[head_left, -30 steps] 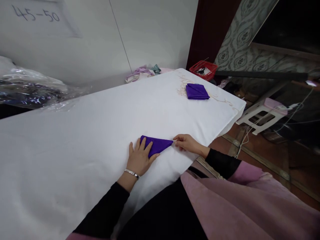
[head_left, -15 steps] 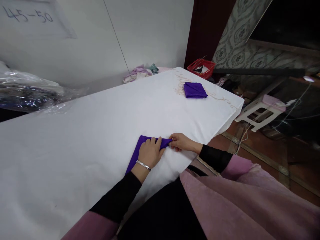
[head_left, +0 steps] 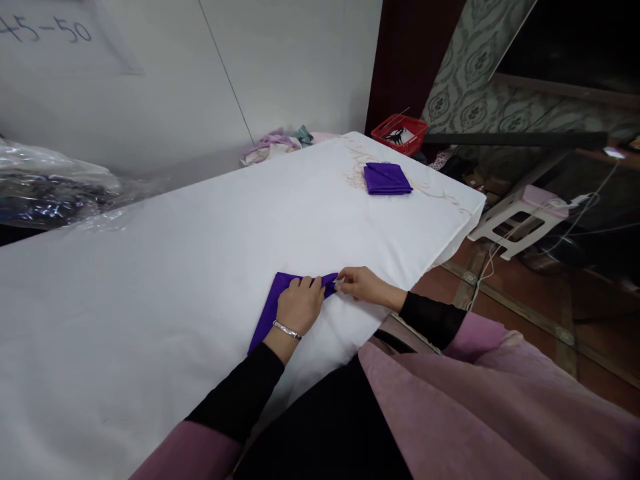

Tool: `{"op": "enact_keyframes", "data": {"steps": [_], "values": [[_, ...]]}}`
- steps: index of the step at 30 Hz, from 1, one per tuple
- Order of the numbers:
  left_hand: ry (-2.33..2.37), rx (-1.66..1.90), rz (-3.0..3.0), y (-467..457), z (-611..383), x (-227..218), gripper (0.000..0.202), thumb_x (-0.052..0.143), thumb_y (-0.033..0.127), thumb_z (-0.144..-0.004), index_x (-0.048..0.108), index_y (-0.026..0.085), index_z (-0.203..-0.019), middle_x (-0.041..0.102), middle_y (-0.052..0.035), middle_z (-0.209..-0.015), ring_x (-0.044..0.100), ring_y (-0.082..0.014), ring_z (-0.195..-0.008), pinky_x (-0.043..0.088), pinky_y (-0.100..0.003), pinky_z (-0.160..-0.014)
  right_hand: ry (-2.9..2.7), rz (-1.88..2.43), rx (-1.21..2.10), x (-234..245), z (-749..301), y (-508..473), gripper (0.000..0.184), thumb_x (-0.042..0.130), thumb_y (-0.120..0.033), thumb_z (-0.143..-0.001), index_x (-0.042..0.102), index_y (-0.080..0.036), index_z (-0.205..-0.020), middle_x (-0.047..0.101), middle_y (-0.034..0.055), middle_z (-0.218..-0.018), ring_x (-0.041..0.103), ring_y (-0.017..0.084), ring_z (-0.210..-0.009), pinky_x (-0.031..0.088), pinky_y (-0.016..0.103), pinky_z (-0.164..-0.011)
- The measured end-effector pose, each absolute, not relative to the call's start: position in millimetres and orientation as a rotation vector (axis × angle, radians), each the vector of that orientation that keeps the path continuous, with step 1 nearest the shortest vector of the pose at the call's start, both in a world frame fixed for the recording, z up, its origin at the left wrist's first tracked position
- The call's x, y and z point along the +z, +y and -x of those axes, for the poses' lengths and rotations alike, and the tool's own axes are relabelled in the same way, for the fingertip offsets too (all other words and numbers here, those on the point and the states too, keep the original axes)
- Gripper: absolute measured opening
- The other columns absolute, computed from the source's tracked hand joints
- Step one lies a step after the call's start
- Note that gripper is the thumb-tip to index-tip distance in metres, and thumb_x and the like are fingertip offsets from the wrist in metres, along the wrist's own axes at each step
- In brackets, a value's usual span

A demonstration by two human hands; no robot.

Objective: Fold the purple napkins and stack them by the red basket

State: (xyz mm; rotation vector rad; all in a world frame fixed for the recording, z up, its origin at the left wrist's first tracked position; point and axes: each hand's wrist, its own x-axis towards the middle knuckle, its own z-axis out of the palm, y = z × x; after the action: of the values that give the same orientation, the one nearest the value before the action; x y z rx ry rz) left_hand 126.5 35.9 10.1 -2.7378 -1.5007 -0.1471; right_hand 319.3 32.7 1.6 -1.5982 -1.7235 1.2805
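Note:
A purple cloth napkin [head_left: 270, 308], folded into a triangle, lies near the front edge of the white-covered table [head_left: 200, 227]. My left hand [head_left: 299, 303] rests on top of it with the fingers curled down onto the cloth near its right point. My right hand [head_left: 361, 285] pinches the napkin's right tip between thumb and fingers. A second purple napkin [head_left: 386, 179], folded into a square, lies at the table's far right end on gold embroidery.
A red basket [head_left: 400, 132] stands beyond the table's far corner. Crumpled pastel cloths [head_left: 273, 144] lie against the wall. A clear plastic bag [head_left: 50, 190] of dark items sits at the left. A white stool [head_left: 520, 213] and cables are on the floor at right.
My left hand slid right along the napkin and curled its fingers, uncovering the cloth's lower left part. My right hand stays pinched on the right tip.

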Motion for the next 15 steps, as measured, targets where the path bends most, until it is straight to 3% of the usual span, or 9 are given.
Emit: {"op": "enact_keyframes", "data": {"steps": [3,6,9,12,15], "values": [[-1.500,-0.176,2.734,35,-126,9,0.037,0.029,0.034,-0.093,0.059,0.021,-0.113,0.063,-0.0097,-0.096,0.054,-0.0241,-0.088,0.042,-0.032,-0.064,-1.896,1.657,1.046,7,-311,35,0.011,0.062,-0.028,-0.079,0.062,-0.017,-0.075,0.057,-0.0025,-0.062,0.049,0.009,-0.054,0.034,0.021,-0.051],[-1.487,-0.211,2.742,35,-125,8,0.037,0.030,0.033,-0.093,0.058,0.021,-0.115,0.063,-0.0097,-0.098,0.054,-0.0242,-0.089,0.043,-0.034,-0.066,-1.924,1.657,0.991,7,-307,37,0.011,0.058,-0.018,-0.078,0.062,-0.017,-0.068,0.058,-0.0020,-0.061,0.050,0.009,-0.058,0.034,0.021,-0.054],[-1.469,-0.216,2.759,33,-124,7,0.037,0.032,0.032,-0.093,0.058,0.021,-0.116,0.063,-0.0108,-0.100,0.053,-0.0246,-0.091,0.044,-0.034,-0.068,-1.754,1.644,1.207,4,-309,38,0.013,0.054,-0.013,-0.077,0.059,-0.017,-0.066,0.059,-0.0027,-0.060,0.048,0.007,-0.049,0.034,0.020,-0.049],[-1.445,-0.198,2.742,31,-124,6,0.037,0.031,0.031,-0.093,0.057,0.021,-0.118,0.063,-0.0106,-0.100,0.053,-0.0252,-0.092,0.044,-0.034,-0.066,-1.469,1.619,1.527,2,-316,38,0.011,0.054,-0.018,-0.078,0.058,-0.017,-0.067,0.060,-0.0029,-0.059,0.044,0.005,-0.039,0.030,0.019,-0.039],[-1.439,-0.198,2.726,29,-124,4,0.037,0.031,0.031,-0.093,0.056,0.022,-0.120,0.062,-0.0101,-0.101,0.053,-0.0253,-0.091,0.044,-0.034,-0.065,-1.272,1.579,1.646,5,-321,37,0.016,0.058,-0.028,-0.079,0.059,-0.016,-0.069,0.058,-0.0034,-0.054,0.042,0.005,-0.035,0.026,0.019,-0.033]]}}
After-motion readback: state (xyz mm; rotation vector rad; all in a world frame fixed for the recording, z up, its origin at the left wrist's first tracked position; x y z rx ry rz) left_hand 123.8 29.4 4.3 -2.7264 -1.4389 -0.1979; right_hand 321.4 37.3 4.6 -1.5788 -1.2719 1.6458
